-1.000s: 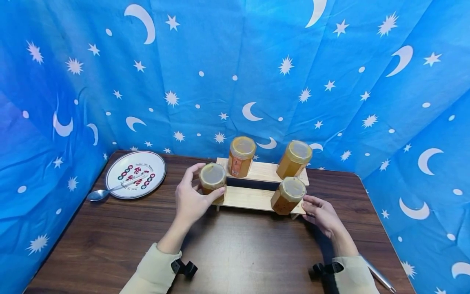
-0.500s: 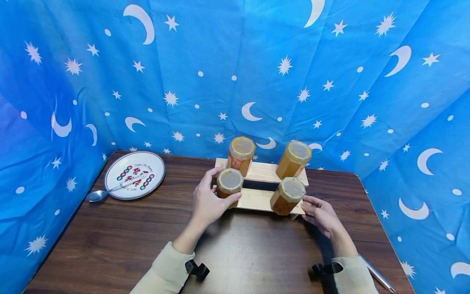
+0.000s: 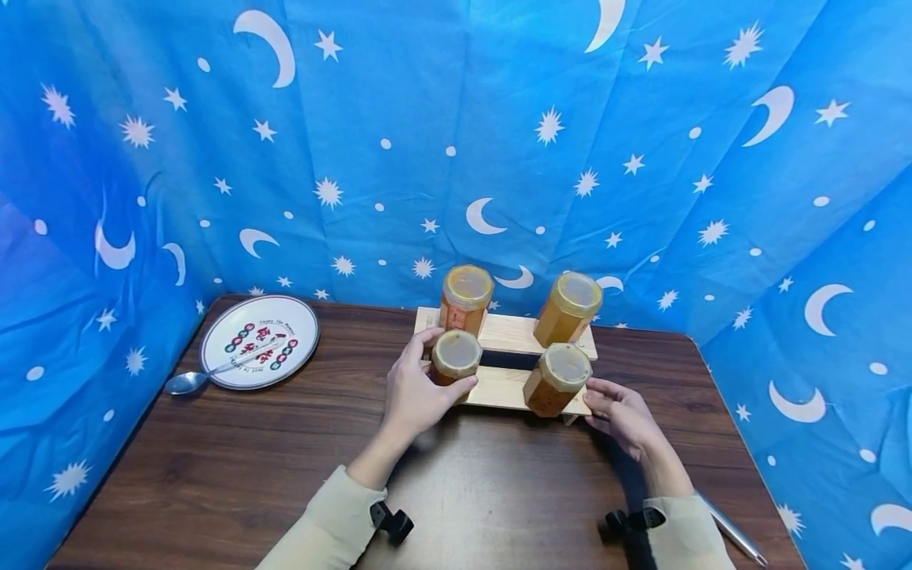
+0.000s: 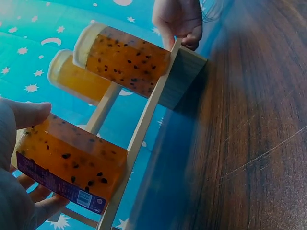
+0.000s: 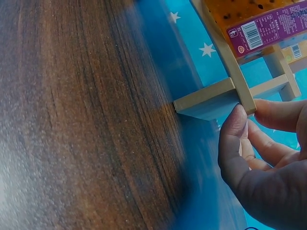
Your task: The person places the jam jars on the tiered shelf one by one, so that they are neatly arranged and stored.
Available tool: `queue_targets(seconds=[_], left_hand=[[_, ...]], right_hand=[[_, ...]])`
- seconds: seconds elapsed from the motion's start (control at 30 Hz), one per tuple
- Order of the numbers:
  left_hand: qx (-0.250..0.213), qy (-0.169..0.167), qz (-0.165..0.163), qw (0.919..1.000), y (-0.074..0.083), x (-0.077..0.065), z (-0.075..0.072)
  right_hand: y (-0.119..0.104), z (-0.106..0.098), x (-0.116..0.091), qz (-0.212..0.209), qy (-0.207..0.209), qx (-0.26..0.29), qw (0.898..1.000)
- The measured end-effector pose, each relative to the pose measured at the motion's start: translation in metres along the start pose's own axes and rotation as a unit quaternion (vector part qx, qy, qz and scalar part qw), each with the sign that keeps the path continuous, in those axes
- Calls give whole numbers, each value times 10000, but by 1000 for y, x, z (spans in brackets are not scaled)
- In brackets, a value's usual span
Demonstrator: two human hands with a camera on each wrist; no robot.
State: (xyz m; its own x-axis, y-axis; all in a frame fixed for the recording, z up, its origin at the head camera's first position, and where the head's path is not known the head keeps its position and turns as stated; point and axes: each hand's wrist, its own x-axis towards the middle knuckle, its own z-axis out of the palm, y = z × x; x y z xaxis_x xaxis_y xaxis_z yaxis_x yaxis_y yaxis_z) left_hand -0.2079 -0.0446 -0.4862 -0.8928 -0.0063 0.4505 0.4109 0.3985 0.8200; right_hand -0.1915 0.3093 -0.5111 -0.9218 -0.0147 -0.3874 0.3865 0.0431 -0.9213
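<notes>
My left hand (image 3: 416, 400) grips a lidded jar of orange jam with black seeds (image 4: 72, 155) at the left part of a wooden rack's (image 3: 499, 385) lower step. Thumb and fingers lie on opposite sides of it; in the left wrist view its base meets the board. At the lower step's right end my right hand (image 3: 627, 421) pinches the board's edge between thumb and forefinger, as the right wrist view shows. Close to that hand stands a second seeded jar (image 3: 556, 384). On the upper step are two yellower jars, one left (image 3: 466, 297) and one right (image 3: 568, 309).
A white plate (image 3: 305, 366) with red and green print sits at the table's (image 3: 484, 491) back left, a metal spoon (image 3: 187, 383) lying across its rim. A slim metal utensil (image 3: 737, 537) lies by my right sleeve. Blue star-patterned cloth (image 3: 399, 119) hangs behind and at both sides.
My left hand has shifted the jar to the right from the lower step's left end, slowing in the last half second. My right hand keeps its pinch on the rack.
</notes>
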Motion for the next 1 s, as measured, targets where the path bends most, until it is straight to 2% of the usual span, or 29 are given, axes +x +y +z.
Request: queue_targets(seconds=[0.17,0.7,1.0], left_hand=[[116,-81,-68,9999,-1,1,1],[-48,-404,-140,9991,-6,4,-5],[-31,-564,-199,9982,-7,3,-7]], right_hand=[[0,2,-1,20,59,-34,10000],[-8,6,-3,-14,256,-598,9979],[-10,9,-2,-181,246,-441,9986]])
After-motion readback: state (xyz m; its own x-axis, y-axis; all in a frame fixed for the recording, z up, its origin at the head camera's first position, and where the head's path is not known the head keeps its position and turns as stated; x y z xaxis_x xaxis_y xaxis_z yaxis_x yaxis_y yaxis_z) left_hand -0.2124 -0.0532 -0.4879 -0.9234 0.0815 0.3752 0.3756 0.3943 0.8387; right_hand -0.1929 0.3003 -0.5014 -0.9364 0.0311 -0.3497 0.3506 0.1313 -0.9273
